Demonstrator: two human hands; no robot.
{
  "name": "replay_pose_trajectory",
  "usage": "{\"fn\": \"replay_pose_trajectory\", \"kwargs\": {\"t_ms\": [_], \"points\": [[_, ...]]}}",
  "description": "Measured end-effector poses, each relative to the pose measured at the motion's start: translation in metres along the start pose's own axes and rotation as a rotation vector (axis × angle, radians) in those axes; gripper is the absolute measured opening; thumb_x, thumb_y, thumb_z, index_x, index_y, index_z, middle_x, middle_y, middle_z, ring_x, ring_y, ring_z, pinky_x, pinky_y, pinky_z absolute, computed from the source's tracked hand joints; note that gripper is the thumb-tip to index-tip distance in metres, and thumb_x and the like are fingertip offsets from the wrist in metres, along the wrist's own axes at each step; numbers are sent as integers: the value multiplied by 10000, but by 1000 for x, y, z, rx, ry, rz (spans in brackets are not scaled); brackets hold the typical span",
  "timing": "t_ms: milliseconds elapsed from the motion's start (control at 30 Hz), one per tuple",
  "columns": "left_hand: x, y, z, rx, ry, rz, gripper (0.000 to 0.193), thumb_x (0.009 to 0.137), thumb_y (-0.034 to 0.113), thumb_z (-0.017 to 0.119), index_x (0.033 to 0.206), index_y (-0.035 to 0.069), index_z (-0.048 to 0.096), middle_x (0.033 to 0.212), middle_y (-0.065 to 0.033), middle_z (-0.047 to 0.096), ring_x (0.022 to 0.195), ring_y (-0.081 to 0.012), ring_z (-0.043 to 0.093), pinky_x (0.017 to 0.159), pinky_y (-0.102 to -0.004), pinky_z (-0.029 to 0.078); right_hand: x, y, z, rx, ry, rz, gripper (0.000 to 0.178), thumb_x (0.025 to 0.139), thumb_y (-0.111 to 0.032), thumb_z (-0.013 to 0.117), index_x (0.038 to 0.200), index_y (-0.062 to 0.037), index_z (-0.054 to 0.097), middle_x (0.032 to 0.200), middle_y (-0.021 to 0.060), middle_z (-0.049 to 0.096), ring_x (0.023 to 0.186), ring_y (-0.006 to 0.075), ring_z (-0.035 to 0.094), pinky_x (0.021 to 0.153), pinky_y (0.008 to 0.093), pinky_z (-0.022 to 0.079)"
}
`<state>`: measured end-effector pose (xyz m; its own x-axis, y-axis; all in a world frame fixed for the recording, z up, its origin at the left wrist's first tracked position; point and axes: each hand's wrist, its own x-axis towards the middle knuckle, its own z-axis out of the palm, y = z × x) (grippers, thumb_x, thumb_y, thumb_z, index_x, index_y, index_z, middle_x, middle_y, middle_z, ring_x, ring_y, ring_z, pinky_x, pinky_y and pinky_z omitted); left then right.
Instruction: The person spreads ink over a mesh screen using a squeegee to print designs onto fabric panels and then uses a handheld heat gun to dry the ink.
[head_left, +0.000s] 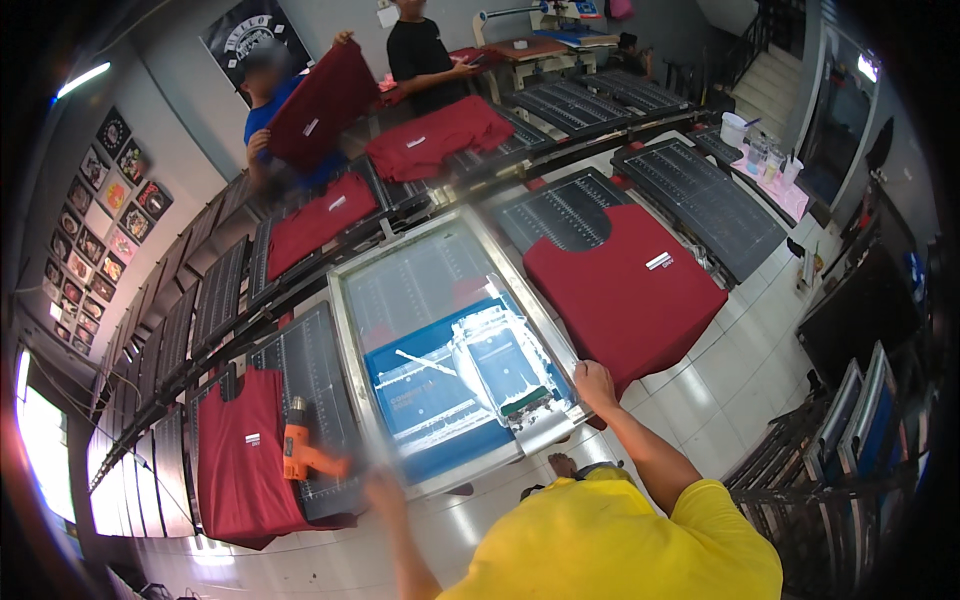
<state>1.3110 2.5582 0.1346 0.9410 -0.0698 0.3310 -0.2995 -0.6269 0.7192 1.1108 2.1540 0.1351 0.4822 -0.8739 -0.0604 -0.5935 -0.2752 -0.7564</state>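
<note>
A silk-screen frame [352,345] with a pale metal rim lies tilted in front of me, over the black boards. Its mesh is clear at the far end and blue at the near end, with white ink smeared across the blue part. A squeegee with a dark green edge [527,400] appears to lie in the ink at the near right. My right hand [596,386] is closed on the frame's near right side. My left hand [385,492], smeared by motion, is by the near left corner; its fingers are unclear. Beside it, an orange heat gun [297,452] rests on a maroon shirt [240,455].
Right of the frame, another maroon shirt [632,285] with a small white print covers a board [700,205]. Cups and a white tub [733,130] stand on the far right. Across the rows, a person in blue [262,115] lifts a maroon shirt [325,105]; another stands in black [420,55].
</note>
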Motion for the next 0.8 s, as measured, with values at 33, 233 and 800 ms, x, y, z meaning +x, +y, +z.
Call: {"fn": "replay_pose_trajectory", "kwargs": {"t_ms": [33, 233, 800], "points": [[3, 3, -2, -15, -12, -33, 367, 989, 230, 518, 911, -110, 629, 689, -167, 585, 628, -219, 498, 613, -390, 408, 1, 2, -3, 18, -29, 6, 395, 946, -275, 418, 914, 24, 675, 975, 294, 650, 968, 480, 613, 865, 532, 482], [3, 41, -35, -175, -85, -96, 363, 990, 207, 529, 924, -138, 622, 661, -94, 540, 642, -157, 427, 595, -376, 379, -20, -9, -28, 57, 6, 1, 403, 950, -278, 399, 898, 14, 673, 991, 283, 648, 987, 476, 600, 889, 533, 455], [-24, 144, 59, -453, -598, -21, 348, 1011, 193, 514, 1150, -105, 628, 934, -75, 656, 837, -123, 568, 752, -287, 461, -103, 106, -206, 204, 437, 269, 307, 900, -213, 487, 847, 50, 636, 716, 173, 622, 677, 230, 579, 691, 382, 466]]}}
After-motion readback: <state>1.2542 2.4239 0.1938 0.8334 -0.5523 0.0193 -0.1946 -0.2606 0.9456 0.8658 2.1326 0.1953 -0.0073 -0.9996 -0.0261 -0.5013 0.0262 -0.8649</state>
